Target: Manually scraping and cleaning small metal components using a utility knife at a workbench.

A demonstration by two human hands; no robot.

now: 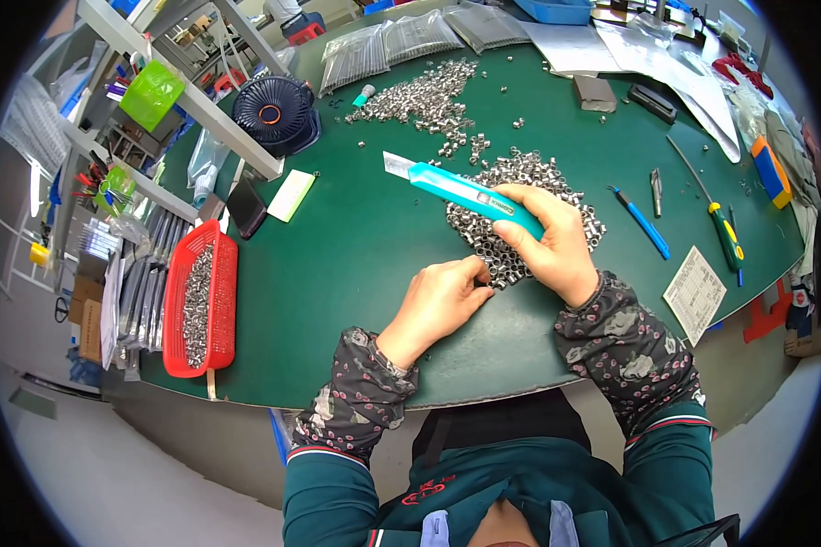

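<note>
My right hand grips a turquoise utility knife, its blade out and pointing to the upper left. Under and around it spreads a pile of small metal rings on the green table. At the near left edge of that pile is my left hand, its fingers curled and thumb and forefinger pinched together next to the rings. Whatever lies between those fingertips is too small to make out. A second heap of metal rings lies farther back, beside a small turquoise-and-white cylinder.
At the left stand a red basket of metal parts, a phone and a black fan. On the right lie a blue tweezer-like tool, a green-handled screwdriver and a printed card. Bagged parts line the back.
</note>
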